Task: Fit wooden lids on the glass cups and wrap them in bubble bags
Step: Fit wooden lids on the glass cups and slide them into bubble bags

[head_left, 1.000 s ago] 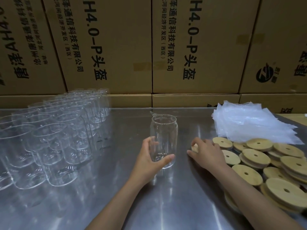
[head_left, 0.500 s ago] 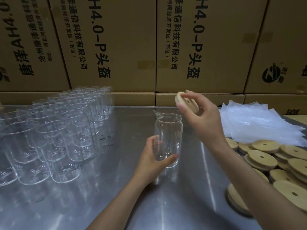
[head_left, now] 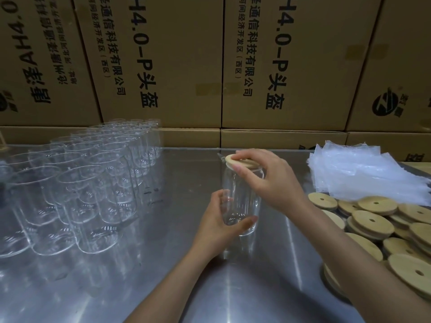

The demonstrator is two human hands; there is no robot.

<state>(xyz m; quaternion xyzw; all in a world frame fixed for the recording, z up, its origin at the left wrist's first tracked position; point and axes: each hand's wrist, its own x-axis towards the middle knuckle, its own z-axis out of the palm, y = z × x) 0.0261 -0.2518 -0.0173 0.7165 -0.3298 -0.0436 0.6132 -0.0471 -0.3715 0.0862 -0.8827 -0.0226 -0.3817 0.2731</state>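
Glass cup (head_left: pixel 241 201) stands upright on the table (head_left: pixel 163 276), its lower part gripped by the left hand (head_left: pixel 219 227); above, the right hand (head_left: pixel 270 180) holds a wooden lid (head_left: pixel 240 162) onto its rim. Beyond stand cardboard boxes (head_left: pixel 177 61).

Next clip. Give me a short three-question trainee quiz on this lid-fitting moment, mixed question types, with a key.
1. True or false: the round wooden lid sits on the mouth of the clear glass cup held at table centre.
2. Which hand grips that cup low on its body? A) left hand B) right hand
3. Fill in: the stack of clear bubble bags lies behind the pile of loose ______.

Key: 1 true; 2 A; 3 wooden lids.
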